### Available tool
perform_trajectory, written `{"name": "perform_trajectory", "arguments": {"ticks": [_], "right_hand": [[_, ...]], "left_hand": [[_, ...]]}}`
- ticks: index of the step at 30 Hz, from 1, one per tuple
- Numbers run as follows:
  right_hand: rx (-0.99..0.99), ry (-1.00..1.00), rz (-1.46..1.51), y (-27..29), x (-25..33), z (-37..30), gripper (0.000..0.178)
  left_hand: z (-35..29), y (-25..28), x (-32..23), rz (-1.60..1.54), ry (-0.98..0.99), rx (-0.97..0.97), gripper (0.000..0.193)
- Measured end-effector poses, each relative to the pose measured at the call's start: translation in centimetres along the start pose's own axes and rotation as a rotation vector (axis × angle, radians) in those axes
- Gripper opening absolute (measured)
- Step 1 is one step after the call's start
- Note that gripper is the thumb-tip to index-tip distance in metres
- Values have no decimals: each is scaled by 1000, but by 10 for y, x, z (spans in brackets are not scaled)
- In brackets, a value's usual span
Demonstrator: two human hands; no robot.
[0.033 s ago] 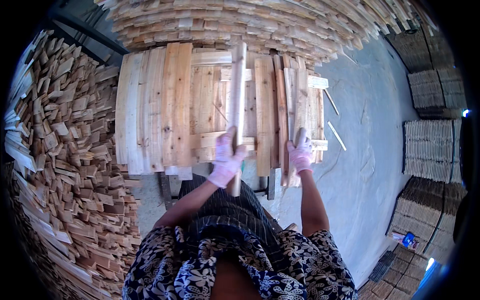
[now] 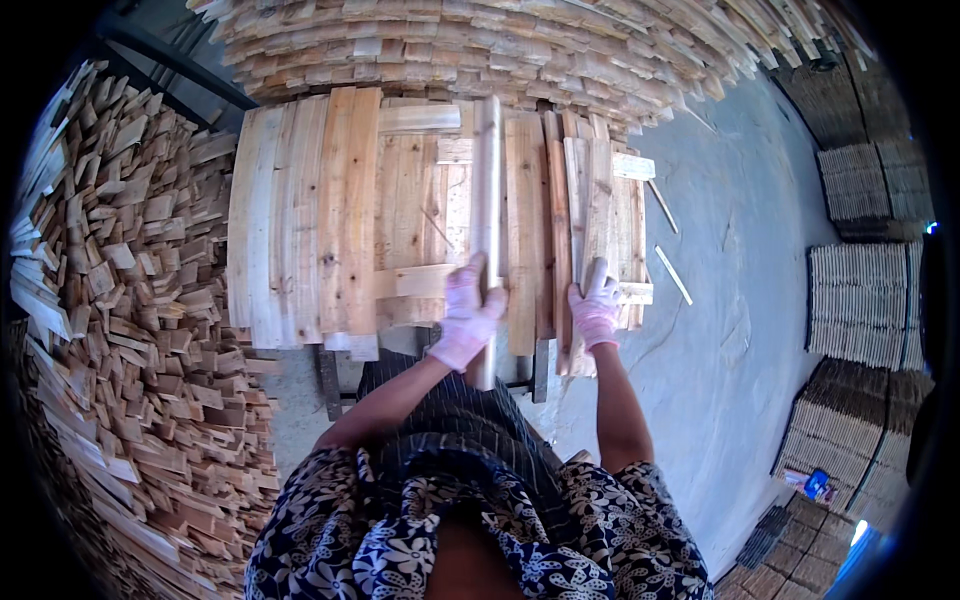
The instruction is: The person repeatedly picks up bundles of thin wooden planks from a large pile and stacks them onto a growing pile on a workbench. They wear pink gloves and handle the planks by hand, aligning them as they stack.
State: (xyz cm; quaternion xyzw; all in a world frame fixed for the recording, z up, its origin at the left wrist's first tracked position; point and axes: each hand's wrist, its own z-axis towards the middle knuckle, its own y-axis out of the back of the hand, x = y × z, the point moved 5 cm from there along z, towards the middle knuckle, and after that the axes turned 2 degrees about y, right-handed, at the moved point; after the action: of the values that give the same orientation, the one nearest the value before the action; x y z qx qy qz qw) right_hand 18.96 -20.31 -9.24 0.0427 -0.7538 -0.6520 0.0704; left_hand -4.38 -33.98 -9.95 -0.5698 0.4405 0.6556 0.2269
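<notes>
In pink-and-white work gloves, both hands are over a workbench covered with wooden boards. My left hand (image 2: 470, 312) is closed around a long narrow board (image 2: 487, 190), which is held up on its edge with its length pointing away from me. To its right, my right hand (image 2: 596, 302) is closed on the near part of another narrow board (image 2: 598, 205). Beside that one stands a reddish-brown board (image 2: 558, 190). Wide flat boards (image 2: 350, 210) lie side by side at the left, partly over crosswise short slats (image 2: 412, 281).
A high stack of boards (image 2: 450, 60) rises behind the bench. Loose wood pieces (image 2: 160, 300) form a big heap at the left. Two thin offcuts (image 2: 673, 275) lie on the concrete floor (image 2: 730, 330). Bundled wood stacks (image 2: 865, 300) line the right side.
My left hand and its board have shifted a little to the right, and the board leans less. My right hand stays at nearly the same place on its board.
</notes>
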Motion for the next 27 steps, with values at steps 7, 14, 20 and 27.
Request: {"name": "perform_trajectory", "arguments": {"ticks": [7, 14, 20, 27], "right_hand": [[86, 25, -32, 9, 8, 11, 82], [36, 230, 599, 22, 22, 7, 79], [101, 342, 693, -1, 191, 18, 81], [191, 292, 561, -60, 268, 16, 77]], "left_hand": [[56, -122, 5, 639, 429, 191, 67], [48, -28, -15, 451, 344, 143, 78], [86, 84, 23, 727, 367, 85, 74], [68, 181, 11, 462, 133, 85, 62]]}}
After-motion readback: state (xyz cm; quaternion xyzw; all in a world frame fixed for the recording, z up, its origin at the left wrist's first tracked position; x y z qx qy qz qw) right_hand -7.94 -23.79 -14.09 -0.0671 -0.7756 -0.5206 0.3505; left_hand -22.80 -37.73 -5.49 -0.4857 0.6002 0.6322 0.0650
